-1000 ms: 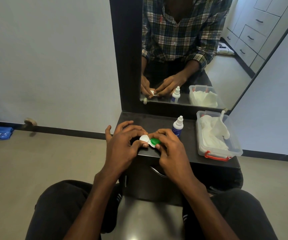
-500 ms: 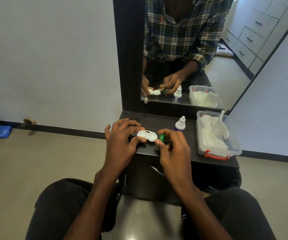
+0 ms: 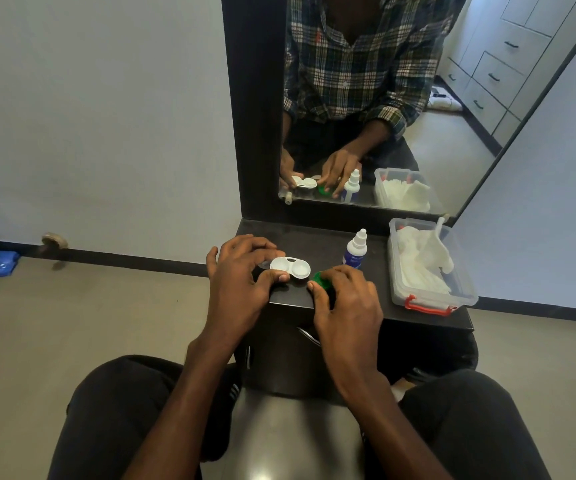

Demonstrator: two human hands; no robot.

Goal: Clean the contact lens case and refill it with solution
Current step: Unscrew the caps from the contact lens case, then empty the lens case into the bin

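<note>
Surface: dark vanity top [image 3: 366,299] below mirror [image 3: 401,98].
Case [image 3: 290,267]: I see it left of bottle [image 3: 355,250], both wells uncapped.
L hand [image 3: 241,278]: pinches case.
R hand [image 3: 347,299]: grips green cap [image 3: 321,278].

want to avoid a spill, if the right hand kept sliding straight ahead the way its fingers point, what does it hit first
Probably the solution bottle, standing just beyond the right hand, which holds the green cap. Depth is unclear from this view.

forearms: bare, no sleeves in direct view | trousers [image 3: 470,420]: black | mirror reflection: plaid shirt [image 3: 349,64], dark green, white and red checks, sleeves rolled to forearm, open collar
</note>
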